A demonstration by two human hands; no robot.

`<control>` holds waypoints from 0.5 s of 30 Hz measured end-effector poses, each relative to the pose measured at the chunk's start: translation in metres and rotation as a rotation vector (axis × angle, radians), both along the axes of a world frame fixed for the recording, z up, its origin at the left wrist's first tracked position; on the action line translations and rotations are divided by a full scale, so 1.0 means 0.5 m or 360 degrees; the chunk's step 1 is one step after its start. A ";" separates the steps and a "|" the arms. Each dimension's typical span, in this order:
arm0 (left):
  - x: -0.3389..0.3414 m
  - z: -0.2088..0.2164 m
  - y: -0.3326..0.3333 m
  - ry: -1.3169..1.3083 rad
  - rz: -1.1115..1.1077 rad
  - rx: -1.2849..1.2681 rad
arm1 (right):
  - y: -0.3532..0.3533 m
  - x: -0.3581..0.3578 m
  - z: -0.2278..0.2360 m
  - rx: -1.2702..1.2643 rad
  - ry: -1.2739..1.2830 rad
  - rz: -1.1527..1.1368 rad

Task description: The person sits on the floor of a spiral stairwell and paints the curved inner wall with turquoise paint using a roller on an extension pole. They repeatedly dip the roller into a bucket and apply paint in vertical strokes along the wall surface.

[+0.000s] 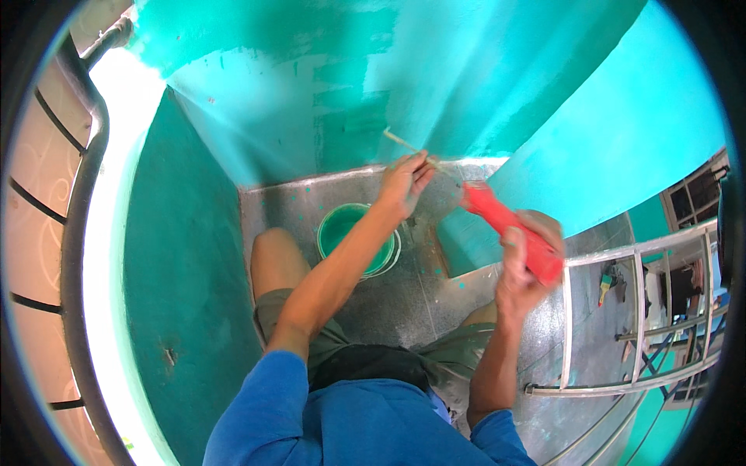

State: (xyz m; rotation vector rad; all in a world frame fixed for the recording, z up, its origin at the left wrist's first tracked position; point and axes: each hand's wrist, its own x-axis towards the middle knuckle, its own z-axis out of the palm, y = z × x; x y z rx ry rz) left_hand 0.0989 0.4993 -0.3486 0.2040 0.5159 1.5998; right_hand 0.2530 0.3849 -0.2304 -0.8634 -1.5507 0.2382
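Note:
My left hand (406, 183) is closed, its fingers pinching a thin pale stick (401, 142) that slants above the floor. The stick's lower end points toward the ridged end of a long red tool (497, 211) whose exact kind I cannot make out. My right hand (519, 260) is wrapped round the thicker end of this tool and is slightly blurred. Below my left forearm stands a round bucket (334, 225), green inside, with a pale rim and a handle hanging at its right side.
Ahead, the wall (350, 116) carries uneven patches of darker and lighter green. A low dark green wall (186, 233) stands at left, beside a curved metal railing (74, 233). At right is a pale metal ladder-like frame (637, 318). Green drops spot the grey floor (404, 303).

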 end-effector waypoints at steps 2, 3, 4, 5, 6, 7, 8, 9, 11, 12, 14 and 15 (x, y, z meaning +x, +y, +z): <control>-0.003 -0.093 0.037 -0.0012 -0.0029 -0.0161 | 0.035 -0.005 -0.058 -0.0044 -0.0015 0.0043; -0.011 -0.134 0.047 0.0044 -0.0047 -0.0235 | 0.047 -0.009 -0.084 -0.0051 -0.0023 0.0041; -0.014 -0.167 0.057 0.0094 -0.0073 -0.0307 | 0.056 -0.011 -0.104 -0.0057 -0.0038 0.0032; -0.010 -0.174 0.071 0.0145 -0.0105 -0.0366 | 0.065 -0.008 -0.108 -0.0051 -0.0053 0.0015; -0.017 -0.158 0.072 0.0159 -0.0067 -0.0295 | 0.068 -0.011 -0.099 -0.0013 -0.0019 0.0024; -0.016 -0.134 0.061 0.0164 -0.0043 -0.0238 | 0.062 -0.009 -0.085 0.0012 0.0004 0.0021; -0.013 -0.110 0.051 0.0169 -0.0019 -0.0180 | 0.055 -0.006 -0.068 0.0036 0.0028 0.0017; -0.009 -0.064 0.036 0.0137 -0.0008 -0.0092 | 0.044 0.002 -0.035 0.0043 0.0001 -0.0044; 0.010 0.059 0.009 0.0077 0.0008 0.0084 | 0.017 0.022 0.038 0.0023 0.0095 -0.0074; 0.016 0.104 0.003 0.0095 0.0000 0.0215 | 0.006 0.031 0.071 0.0176 0.0166 -0.0067; 0.023 0.190 -0.012 0.0124 -0.0005 0.0428 | -0.014 0.044 0.134 0.0435 0.0266 -0.0021; 0.027 0.229 -0.020 0.0135 -0.0010 0.0511 | -0.021 0.050 0.159 0.0542 0.0294 0.0012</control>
